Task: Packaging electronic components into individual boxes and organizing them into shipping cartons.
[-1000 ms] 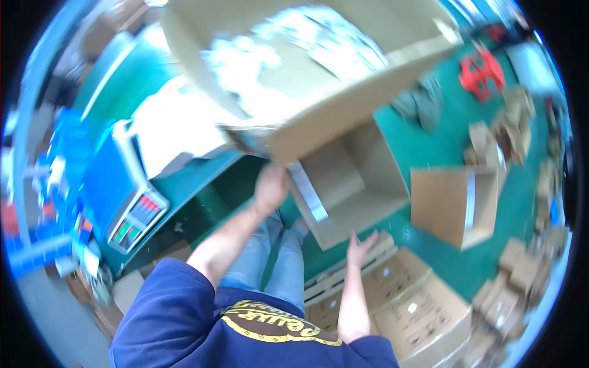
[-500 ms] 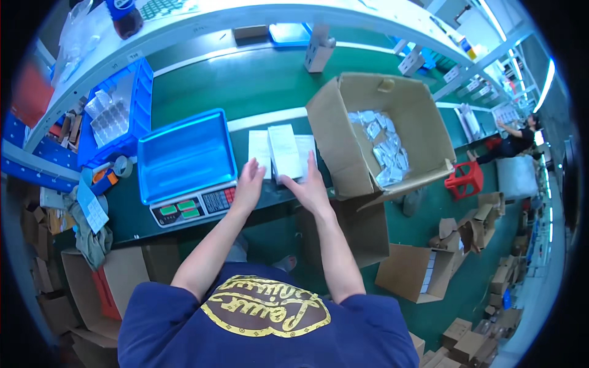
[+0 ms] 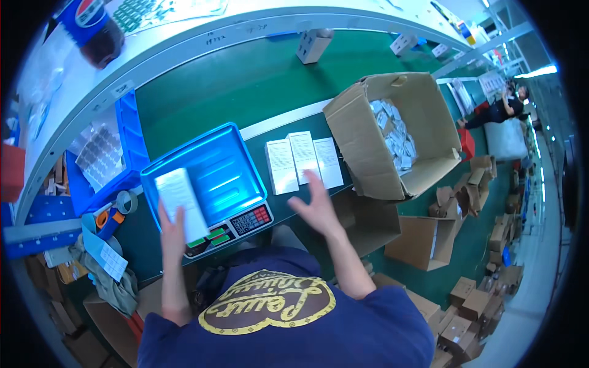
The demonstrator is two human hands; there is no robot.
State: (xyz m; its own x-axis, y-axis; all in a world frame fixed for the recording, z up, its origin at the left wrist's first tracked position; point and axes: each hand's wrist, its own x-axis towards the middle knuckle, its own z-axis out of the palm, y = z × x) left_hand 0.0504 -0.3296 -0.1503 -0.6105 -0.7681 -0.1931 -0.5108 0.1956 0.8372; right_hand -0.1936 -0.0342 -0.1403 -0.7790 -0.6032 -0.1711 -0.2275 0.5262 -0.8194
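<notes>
My left hand (image 3: 172,232) grips a slim white box (image 3: 183,199) with small print. The box is tilted over the near left part of a blue tray (image 3: 230,175) on a digital scale (image 3: 250,221); whether they touch I cannot tell. My right hand (image 3: 319,211) is open, fingers spread, at the near end of several more white boxes. These are a left box (image 3: 282,168), a middle box (image 3: 303,153) set slightly farther back, and a right box (image 3: 329,164), side by side on the green table.
A large open carton (image 3: 423,165) right of the boxes holds small silvery packets (image 3: 399,138). Left of the scale are a blue crate (image 3: 136,144) and a tape roll (image 3: 127,202). A shelf with a dark drink bottle (image 3: 92,34) crosses above. A person (image 3: 506,107) is far right.
My left hand has moved left, from the white boxes to the scale tray, with one white box in it. My right hand stays by the other boxes. The view has shifted.
</notes>
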